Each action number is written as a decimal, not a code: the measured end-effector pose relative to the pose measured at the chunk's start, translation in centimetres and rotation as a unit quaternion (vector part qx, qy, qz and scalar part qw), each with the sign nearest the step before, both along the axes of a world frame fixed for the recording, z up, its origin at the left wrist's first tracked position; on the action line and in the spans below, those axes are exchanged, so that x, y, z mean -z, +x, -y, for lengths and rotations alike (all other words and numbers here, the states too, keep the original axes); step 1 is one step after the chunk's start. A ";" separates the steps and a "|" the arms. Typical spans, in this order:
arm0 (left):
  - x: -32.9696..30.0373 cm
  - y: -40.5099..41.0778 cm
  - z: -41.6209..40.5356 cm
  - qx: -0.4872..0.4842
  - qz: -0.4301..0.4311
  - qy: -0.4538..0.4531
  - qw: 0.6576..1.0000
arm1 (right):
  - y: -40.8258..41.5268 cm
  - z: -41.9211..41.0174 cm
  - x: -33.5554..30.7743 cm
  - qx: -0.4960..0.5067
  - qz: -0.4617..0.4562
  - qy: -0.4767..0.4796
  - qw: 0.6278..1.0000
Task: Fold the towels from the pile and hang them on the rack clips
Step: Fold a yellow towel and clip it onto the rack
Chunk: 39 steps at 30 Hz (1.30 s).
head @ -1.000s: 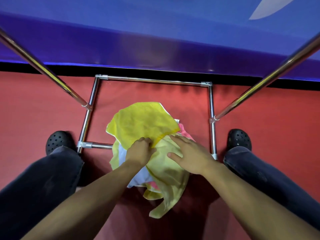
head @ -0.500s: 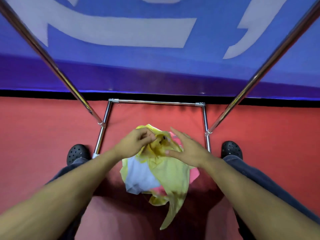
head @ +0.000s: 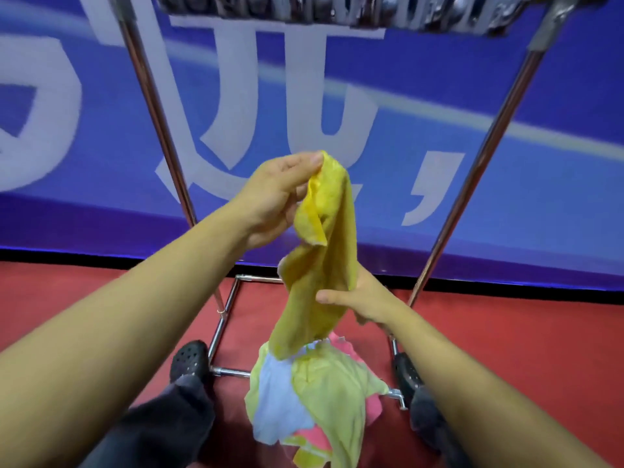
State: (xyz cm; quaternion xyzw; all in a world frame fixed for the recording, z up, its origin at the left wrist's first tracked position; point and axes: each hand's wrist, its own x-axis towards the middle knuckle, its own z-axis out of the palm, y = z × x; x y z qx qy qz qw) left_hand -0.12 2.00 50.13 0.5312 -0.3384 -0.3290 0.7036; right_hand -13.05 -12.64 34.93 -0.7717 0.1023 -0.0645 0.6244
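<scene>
A yellow towel point(head: 324, 251) hangs in the air in front of me, crumpled lengthwise. My left hand point(head: 273, 201) pinches its top corner at chest height. Lower down, my right hand point(head: 361, 298) grips the towel's middle from behind, thumb across the front. Below, the pile of towels point(head: 317, 396) lies on the red floor: pale yellow-green, light blue and pink cloths. Along the top edge runs the rack's row of metal clips point(head: 337, 10), blurred, well above both hands.
Two slanted chrome rack legs point(head: 158, 123) point(head: 486, 157) frame the hands; the rack's base bars point(head: 223, 325) lie on the red floor. My black shoes point(head: 189, 359) point(head: 407, 371) flank the pile. A blue banner wall point(head: 405, 146) stands just behind the rack.
Both hands rose from the pile on the floor, lifting the yellow towel clear of it. My view tilted up, bringing the clip row into sight.
</scene>
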 end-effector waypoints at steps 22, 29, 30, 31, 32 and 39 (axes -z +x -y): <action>15.7 1.2 -2.5 -0.044 -0.237 0.170 0.956 | 1.8 -2.3 1.1 0.059 0.038 0.321 0.944; 20.6 -2.5 -1.1 -0.040 -0.151 0.188 0.970 | 3.2 -0.5 3.5 0.053 -0.020 0.192 0.980; 21.1 -2.6 -0.8 -0.083 -0.106 0.207 0.969 | 3.3 -0.2 3.8 0.056 -0.028 0.135 0.989; 21.4 -2.6 -0.6 -0.105 -0.073 0.210 0.969 | 3.2 -0.1 4.2 0.062 -0.041 0.087 0.993; 21.8 -2.6 -0.5 -0.113 -0.052 0.207 0.970 | 3.1 0.2 4.9 0.062 -0.056 0.065 0.994; 23.8 -1.9 1.0 -0.132 0.031 0.231 0.963 | 1.5 0.1 8.4 0.068 -0.049 0.083 0.993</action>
